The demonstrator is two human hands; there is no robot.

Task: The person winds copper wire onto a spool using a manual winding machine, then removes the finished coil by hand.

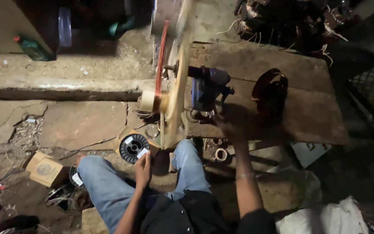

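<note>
Your left hand [143,170] pinches the thin copper wire just above the black wire spool [134,147] near your knee, while your right hand [228,126] reaches to the blue hand-cranked winder [207,86] on the wooden bench [299,108] — its grip is blurred, I cannot tell. The coil [160,65] on the wooden former looks light but kink-prone (fine enamelled wire) — guide it loosely between fingertips.

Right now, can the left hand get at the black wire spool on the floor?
Probably yes. The left hand hovers just beside the black wire spool, fingers toward its rim, and nothing lies between them; the knee sits off to the side.
</note>
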